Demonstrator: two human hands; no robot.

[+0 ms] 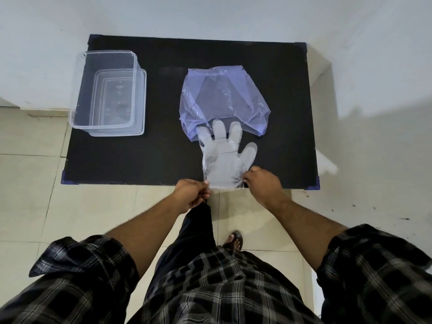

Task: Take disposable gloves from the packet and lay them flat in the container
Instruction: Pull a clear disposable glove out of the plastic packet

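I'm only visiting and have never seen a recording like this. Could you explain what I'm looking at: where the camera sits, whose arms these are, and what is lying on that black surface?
There is no machine here. A person wears one wide-angle camera on the head, looking down, so the arms belong to them. The left hand and right hand each pinch a corner of the cuff of a clear disposable glove, which lies spread at the near edge of a black table. Its fingertips overlap the mouth of a bluish plastic packet. At the table's far left stands a clear plastic container, with no glove visible in it.
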